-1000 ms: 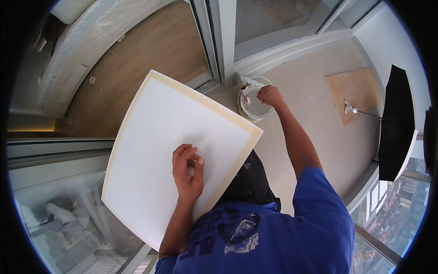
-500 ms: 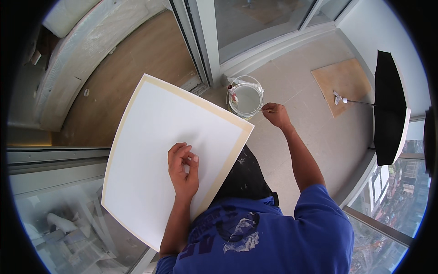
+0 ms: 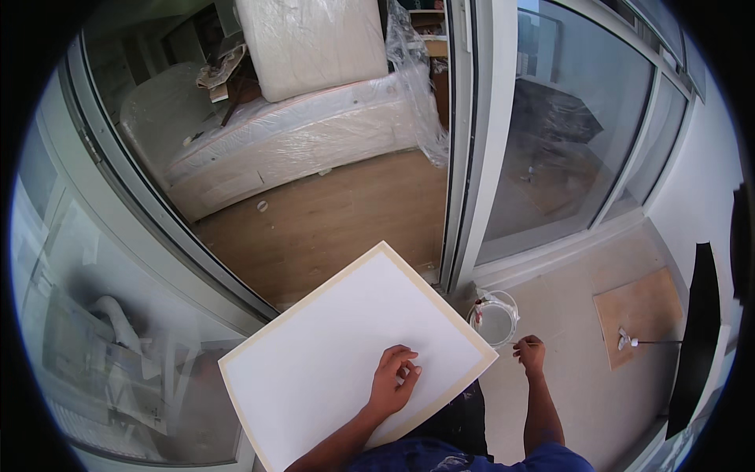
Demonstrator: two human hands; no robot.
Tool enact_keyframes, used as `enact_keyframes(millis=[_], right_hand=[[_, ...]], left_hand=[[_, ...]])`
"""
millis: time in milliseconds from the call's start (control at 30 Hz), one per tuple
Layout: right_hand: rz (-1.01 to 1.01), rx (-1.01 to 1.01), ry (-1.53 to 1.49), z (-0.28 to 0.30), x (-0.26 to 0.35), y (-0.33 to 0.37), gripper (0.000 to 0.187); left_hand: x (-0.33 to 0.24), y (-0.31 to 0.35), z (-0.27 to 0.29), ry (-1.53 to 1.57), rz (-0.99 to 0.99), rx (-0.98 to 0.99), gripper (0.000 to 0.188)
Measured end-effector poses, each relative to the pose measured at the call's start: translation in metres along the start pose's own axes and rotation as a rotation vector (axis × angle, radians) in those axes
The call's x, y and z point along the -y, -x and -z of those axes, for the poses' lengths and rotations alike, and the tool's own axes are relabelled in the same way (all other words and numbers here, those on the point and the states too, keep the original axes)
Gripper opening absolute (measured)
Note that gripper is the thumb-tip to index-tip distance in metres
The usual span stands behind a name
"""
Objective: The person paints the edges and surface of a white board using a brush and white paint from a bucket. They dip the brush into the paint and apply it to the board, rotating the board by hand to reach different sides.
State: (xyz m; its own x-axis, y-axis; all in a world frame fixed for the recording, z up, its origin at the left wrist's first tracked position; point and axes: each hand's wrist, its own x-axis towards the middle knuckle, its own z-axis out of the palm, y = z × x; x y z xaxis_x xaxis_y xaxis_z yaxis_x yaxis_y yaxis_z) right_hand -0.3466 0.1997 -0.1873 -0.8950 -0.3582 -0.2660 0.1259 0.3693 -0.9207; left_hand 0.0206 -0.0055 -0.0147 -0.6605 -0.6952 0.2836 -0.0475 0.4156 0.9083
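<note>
A white board (image 3: 314,354) edged with tan tape lies tilted across my lap. Over its right part is my left hand (image 3: 395,381), fingers loosely curled and apart from the thumb, with nothing in it. To the right of the board my right hand (image 3: 530,355) pinches a thin stick-like paintbrush (image 3: 515,344), its tip too small to make out. That tip points left at the rim of a white bucket (image 3: 515,315) on the floor. The bucket holds pale liquid, and a wider red-handled brush (image 3: 478,308) rests at its left rim.
On the right, a tan panel (image 3: 641,315) lies on the tiled floor (image 3: 558,393) by a lamp bulb (image 3: 634,342) and a black umbrella-like shade (image 3: 700,338). A sliding door frame (image 3: 472,157) stands ahead; beyond it are plastic-wrapped mattresses (image 3: 314,47) on a wooden floor (image 3: 338,220).
My view has tilted up and turned, showing more of the room ahead, so everything sits lower and further right. Both hands keep nearly the same pose beside the board and bucket.
</note>
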Motion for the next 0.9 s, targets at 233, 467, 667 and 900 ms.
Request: enact_keyframes(millis=[233, 467, 667, 900], right_hand=[[-0.053, -0.06, -0.269, 0.029, 0.011, 0.023, 0.016], [-0.059, -0.024, -0.592, 0.053, 0.021, 0.068, 0.009], [-0.018, 0.021, -0.798, 0.056, 0.066, 0.128, 0.003], [0.234, 0.065, -0.609, 0.055, 0.116, 0.213, 0.011]], left_hand=[[0.002, 0.002, -0.003, 0.027, -0.033, 0.017, 0.028], [-0.002, -0.001, -0.008, 0.051, -0.102, 0.032, 0.029], [-0.003, -0.001, -0.006, 0.044, -0.156, 0.041, 0.029], [-0.007, 0.001, -0.007, -0.024, -0.132, 0.06, 0.028]])
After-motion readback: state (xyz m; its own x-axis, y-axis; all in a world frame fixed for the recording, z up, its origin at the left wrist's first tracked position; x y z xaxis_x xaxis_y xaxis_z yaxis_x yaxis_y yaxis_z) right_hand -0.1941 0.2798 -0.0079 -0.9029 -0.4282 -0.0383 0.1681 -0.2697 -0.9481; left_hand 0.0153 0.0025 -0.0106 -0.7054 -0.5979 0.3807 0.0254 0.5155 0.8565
